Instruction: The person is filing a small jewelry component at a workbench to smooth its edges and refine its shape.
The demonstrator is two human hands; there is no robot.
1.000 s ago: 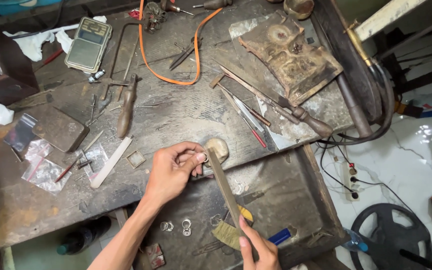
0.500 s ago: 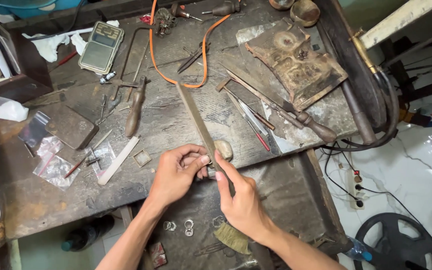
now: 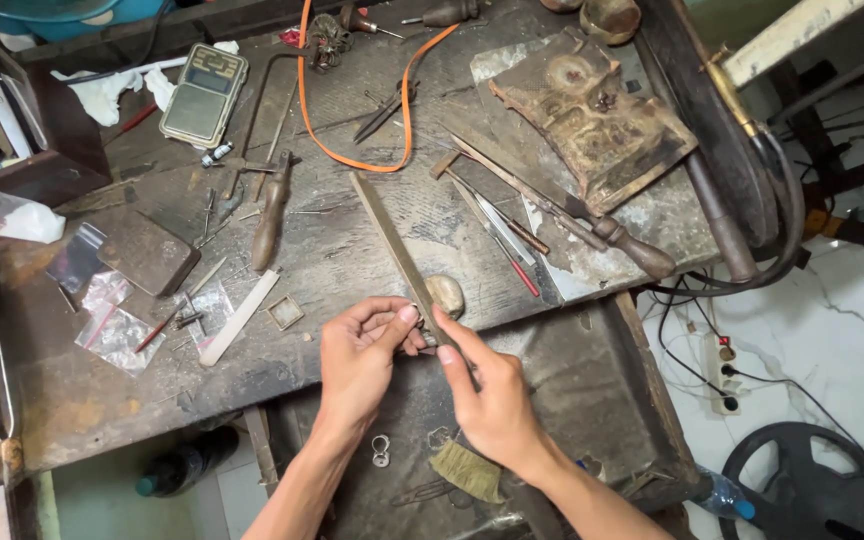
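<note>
Far left of table (image 3: pixel 72 400): clear plastic bags (image 3: pixel 117 325), flat dark metal block (image 3: pixel 147 252), white strip (image 3: pixel 239 317) lying aslant. Above them, small digital scale (image 3: pixel 202 95) and white rag (image 3: pixel 107 90). Wooden-handled tool (image 3: pixel 272 212) upright beside the block; small square frame (image 3: pixel 286 312) just right of the white strip. Orange cord (image 3: pixel 352 150) looping across upper middle.

Centre, at table edge: left hand (image 3: pixel 357 360), grip narrow, thumb and forefinger pinched on a tiny piece, too small to identify, pressed against the worn peg (image 3: pixel 445 295). Right hand (image 3: pixel 492 395) just beside, touching; grip closed on lower end of long flat file (image 3: pixel 397 250), forefinger laid along it. File slanting up and left over the table, lower end meeting the pinched piece.

Below hands, in open drawer (image 3: pixel 592 400): small metal ring (image 3: pixel 380 450), brush (image 3: pixel 467 470).

Right: hand tools (image 3: pixel 562 215) with wooden handles, scorched square block (image 3: pixel 592 110), dark hose (image 3: pixel 772 200) at table's end. Floor: power strip (image 3: pixel 720 365), black wheel (image 3: pixel 812 485).
</note>
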